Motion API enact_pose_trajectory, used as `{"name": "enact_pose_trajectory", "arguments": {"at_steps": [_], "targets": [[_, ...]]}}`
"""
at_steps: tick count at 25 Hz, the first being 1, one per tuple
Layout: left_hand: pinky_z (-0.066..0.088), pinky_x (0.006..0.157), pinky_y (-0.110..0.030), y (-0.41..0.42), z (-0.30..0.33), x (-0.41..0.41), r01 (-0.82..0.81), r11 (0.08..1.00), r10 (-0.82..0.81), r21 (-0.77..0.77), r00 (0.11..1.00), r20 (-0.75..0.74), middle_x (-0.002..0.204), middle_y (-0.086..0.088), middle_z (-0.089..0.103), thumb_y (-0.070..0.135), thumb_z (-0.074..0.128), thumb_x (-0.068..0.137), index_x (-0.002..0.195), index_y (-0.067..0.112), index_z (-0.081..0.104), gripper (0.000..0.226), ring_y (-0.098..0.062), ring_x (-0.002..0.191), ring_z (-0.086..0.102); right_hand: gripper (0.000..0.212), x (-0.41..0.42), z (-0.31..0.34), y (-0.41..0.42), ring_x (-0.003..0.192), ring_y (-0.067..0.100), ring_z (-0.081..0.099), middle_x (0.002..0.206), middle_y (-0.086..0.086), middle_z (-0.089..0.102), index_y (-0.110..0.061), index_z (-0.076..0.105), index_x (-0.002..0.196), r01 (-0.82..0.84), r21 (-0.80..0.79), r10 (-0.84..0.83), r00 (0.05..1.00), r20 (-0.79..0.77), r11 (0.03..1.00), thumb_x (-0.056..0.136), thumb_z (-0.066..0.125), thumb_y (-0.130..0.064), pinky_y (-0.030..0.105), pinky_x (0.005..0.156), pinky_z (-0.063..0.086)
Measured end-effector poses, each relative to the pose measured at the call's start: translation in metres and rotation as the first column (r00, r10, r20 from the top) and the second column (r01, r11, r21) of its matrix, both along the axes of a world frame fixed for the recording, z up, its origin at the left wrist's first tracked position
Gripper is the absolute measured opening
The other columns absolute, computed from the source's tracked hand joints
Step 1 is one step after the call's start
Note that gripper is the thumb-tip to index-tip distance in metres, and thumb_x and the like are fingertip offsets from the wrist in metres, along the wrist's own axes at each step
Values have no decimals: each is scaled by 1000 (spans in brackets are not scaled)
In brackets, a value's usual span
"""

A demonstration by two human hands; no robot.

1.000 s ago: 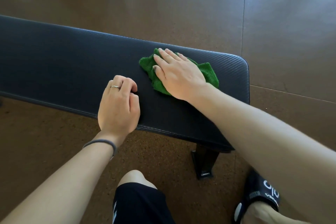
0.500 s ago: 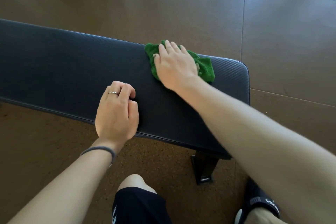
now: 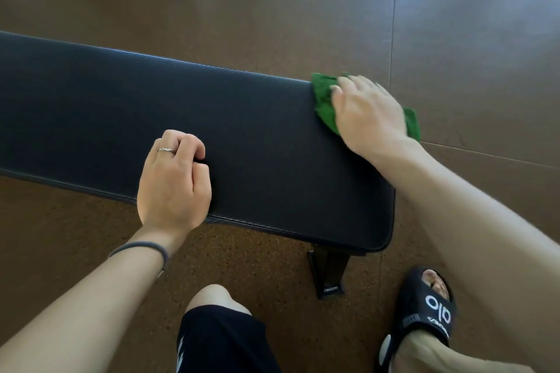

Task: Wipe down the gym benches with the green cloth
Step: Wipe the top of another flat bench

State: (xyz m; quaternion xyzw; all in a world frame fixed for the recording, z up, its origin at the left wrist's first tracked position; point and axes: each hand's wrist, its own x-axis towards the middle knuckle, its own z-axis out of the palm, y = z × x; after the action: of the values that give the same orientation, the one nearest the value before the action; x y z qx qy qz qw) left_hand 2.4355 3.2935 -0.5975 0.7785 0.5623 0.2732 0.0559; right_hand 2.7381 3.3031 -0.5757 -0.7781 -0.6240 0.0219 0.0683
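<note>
Fingers (image 3: pixel 342 91) of the right hand (image 3: pixel 368 118) are lying nearly straight, pressing the green cloth (image 3: pixel 324 100) onto the table (image 3: pixel 151 100) at its two o'clock corner, crumpled terry poking out on both sides. The left hand (image 3: pixel 174 182) is resting curled, holding nothing. Textured black padding is spanning a speckled brown floor (image 3: pixel 272 15).
</note>
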Motion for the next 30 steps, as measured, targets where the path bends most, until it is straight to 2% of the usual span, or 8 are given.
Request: {"name": "enact_pose_trajectory", "arguments": {"at_steps": [4,8,10,13,17,23,27,30], "targets": [[33,68,-32,1,-1,0,-3,1000,3,4,1000,0,101,-4,55,10,39,85,89,10,57,18,-22,88,48,57,-16,-9,-26,156,30,23,167,17,26,-6,32,158,133,-45,-131,991,35,990,111,21,-36,43,127,15],[34,67,-30,1,0,-1,11,1000,-11,7,1000,7,101,-4,56,12,39,86,89,12,56,18,-20,87,48,46,-10,8,37,124,36,56,134,15,61,-7,59,125,93,-70,-94,995,-17,993,111,21,-28,43,103,38],[33,67,-29,1,1,-1,9,1000,-9,13,1000,6,100,-3,56,13,38,87,89,12,56,18,-17,86,47,48,-27,6,37,130,37,53,142,18,57,-6,58,130,118,-59,-117,993,22,991,110,21,-29,45,112,34],[35,67,-30,-1,1,1,19,1000,-19,17,1000,-3,98,-3,55,14,37,88,88,12,55,18,-18,86,47,56,-100,-10,-39,146,36,42,159,22,41,-2,51,146,-96,43,95,995,34,994,106,26,-31,49,122,29],[43,70,-34,1,1,-4,23,1000,-23,2,1000,18,98,-4,55,14,37,91,90,12,56,20,-20,87,50,54,-117,3,-60,156,23,23,169,10,24,-12,35,159,-404,-43,403,915,-13,914,111,22,-34,42,128,18],[46,75,-45,20,11,-20,184,982,-179,54,981,-76,94,-10,58,16,38,94,92,9,59,22,-30,84,54,57,-131,-1,-3,157,23,20,170,10,20,-10,29,161,-238,-26,239,971,22,971,110,21,-34,42,128,14],[40,81,-46,58,11,-82,-109,992,116,62,985,-130,99,-13,59,21,37,92,92,10,59,24,-36,89,54,58,-152,-1,-88,156,23,24,168,10,26,-11,35,158,-450,-21,450,893,14,893,109,19,-35,43,128,21],[34,81,-37,58,3,-83,-127,992,127,25,991,-28,100,-8,57,19,39,92,89,13,57,19,-23,88,48,56,-151,2,-34,157,19,20,170,5,22,-15,31,161,-485,-30,486,874,19,874,110,18,-36,40,129,16]]}}
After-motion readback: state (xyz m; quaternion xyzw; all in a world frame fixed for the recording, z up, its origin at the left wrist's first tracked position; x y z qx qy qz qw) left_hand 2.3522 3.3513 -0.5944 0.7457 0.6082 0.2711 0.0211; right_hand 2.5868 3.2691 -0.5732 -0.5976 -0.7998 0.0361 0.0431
